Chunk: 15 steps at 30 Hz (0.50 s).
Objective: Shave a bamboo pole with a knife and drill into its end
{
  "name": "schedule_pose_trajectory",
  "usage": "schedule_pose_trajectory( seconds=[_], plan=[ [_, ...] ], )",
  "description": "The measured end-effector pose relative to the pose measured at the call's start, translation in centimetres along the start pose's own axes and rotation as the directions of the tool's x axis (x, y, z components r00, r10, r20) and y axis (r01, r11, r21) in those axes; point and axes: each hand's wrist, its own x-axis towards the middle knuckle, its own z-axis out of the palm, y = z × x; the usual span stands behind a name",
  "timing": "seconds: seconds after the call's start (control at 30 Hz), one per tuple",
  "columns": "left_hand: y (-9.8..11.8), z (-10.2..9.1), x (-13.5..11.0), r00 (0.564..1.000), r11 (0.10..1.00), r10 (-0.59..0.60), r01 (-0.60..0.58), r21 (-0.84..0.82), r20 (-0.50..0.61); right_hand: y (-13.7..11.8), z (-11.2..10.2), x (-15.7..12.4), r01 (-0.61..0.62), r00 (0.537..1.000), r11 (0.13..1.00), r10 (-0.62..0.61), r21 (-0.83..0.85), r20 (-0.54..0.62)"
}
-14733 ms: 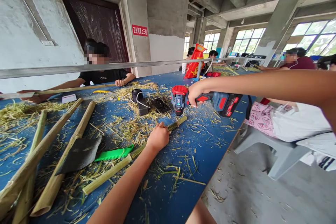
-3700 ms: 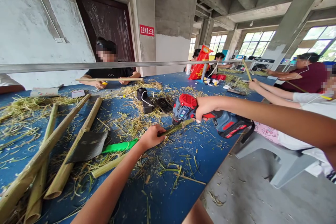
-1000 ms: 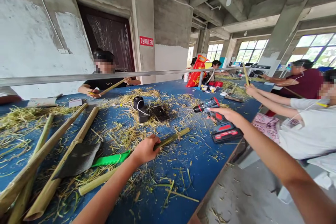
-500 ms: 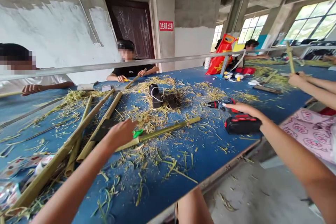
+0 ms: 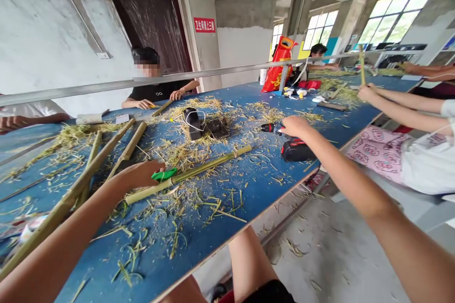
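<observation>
My left hand (image 5: 144, 173) is low over the table, its fingers loosely bent beside a small green object (image 5: 164, 174). The fingertips reach its near end, and most of the green shape is uncovered; its kind is unclear. Just below it lies a bamboo pole (image 5: 209, 166), slanting up to the right. At the right, my right hand (image 5: 295, 126) is closed around the handle of a cordless drill (image 5: 270, 128). The drill's chuck points left, and its black battery base (image 5: 296, 150) sits near the table edge. My palm hides most of the handle.
Bamboo shavings cover much of the blue table (image 5: 199, 241). Several bamboo poles (image 5: 85, 180) lie at the left. A black device with a white cable (image 5: 194, 123) stands mid-table. A metal rail (image 5: 220, 72) crosses behind. Other people work opposite and at the right.
My right hand has gone from reaching with outstretched fingers to gripping the drill. More of the green object shows beside my left hand. The camera view has turned right and down.
</observation>
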Motion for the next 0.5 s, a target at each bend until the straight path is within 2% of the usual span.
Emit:
schedule_pose_trajectory(
  seconds=[0.03, 0.07, 0.13, 0.2, 0.27, 0.33, 0.4, 0.5],
  plan=[
    [-0.1, -0.4, -0.2, 0.997, 1.000, 0.017, -0.019, 0.024, 0.081, -1.7, 0.1, -0.6, 0.094, 0.993, 0.995, -0.091, 0.040, -0.069],
    [-0.1, -0.8, -0.5, 0.996, 0.997, -0.011, 0.004, 0.076, 0.089, -3.5, 0.3, -1.2, 0.249, 0.964, 0.962, -0.235, 0.109, -0.128],
    [0.2, -1.8, -1.2, 0.991, 0.974, -0.123, 0.130, 0.188, -0.049, -7.6, 1.2, -2.1, 0.511, 0.859, 0.835, -0.491, 0.201, -0.143],
    [0.8, -2.4, -2.1, 0.971, 0.958, -0.174, 0.205, 0.201, -0.163, -11.5, 2.1, -2.3, 0.644, 0.761, 0.734, -0.643, 0.215, -0.084],
    [1.3, -2.2, -3.3, 0.961, 0.967, -0.174, 0.208, 0.146, -0.216, -14.5, 2.6, -2.0, 0.695, 0.710, 0.701, -0.704, 0.160, -0.003],
    [1.4, -1.1, -5.0, 0.967, 0.983, -0.136, 0.159, 0.091, -0.215, -16.2, 2.5, -1.7, 0.724, 0.682, 0.686, -0.728, 0.077, 0.073],
    [1.0, 0.6, -6.8, 0.979, 0.994, -0.095, 0.104, 0.044, -0.179, -16.9, 2.1, -1.7, 0.730, 0.681, 0.683, -0.727, -0.006, 0.085],
    [-0.1, 2.8, -9.3, 0.992, 0.998, -0.059, 0.055, -0.041, -0.113, -16.9, 1.2, -2.3, 0.684, 0.721, 0.721, -0.691, -0.111, -0.039]
  ],
)
